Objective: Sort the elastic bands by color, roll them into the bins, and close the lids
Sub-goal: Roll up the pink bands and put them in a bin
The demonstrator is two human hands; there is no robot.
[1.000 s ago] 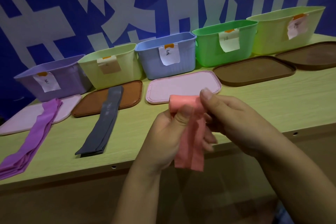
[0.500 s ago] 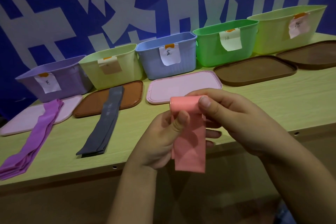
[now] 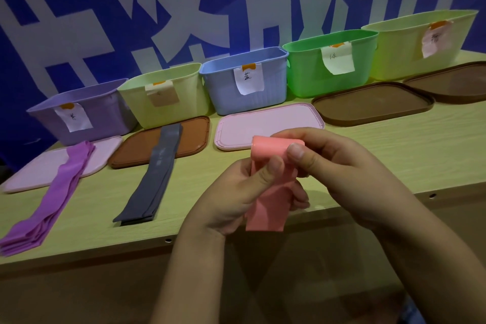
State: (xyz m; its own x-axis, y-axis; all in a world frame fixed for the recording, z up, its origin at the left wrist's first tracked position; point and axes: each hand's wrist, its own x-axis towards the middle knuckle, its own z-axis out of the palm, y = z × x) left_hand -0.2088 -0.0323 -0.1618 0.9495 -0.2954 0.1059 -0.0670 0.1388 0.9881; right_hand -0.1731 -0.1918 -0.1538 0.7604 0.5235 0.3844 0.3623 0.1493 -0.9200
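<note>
The pink band point(image 3: 268, 192), rolled at its top with the tail hanging, is held above the surface's point(image 3: 394, 155) near edge. The left hand point(image 3: 236, 197) and right hand point(image 3: 339, 173) both pinch its roll. At ten o'clock lie a grey band point(image 3: 152, 179) and a purple band point(image 3: 50, 202); five open bins line twelve o'clock.

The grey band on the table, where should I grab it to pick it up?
Probably by the near end of the grey band, coming from above at the table's front edge. It lies flat and long, with its far end on the brown lid, so the near end is closest. Pinch across its narrow width.
</note>
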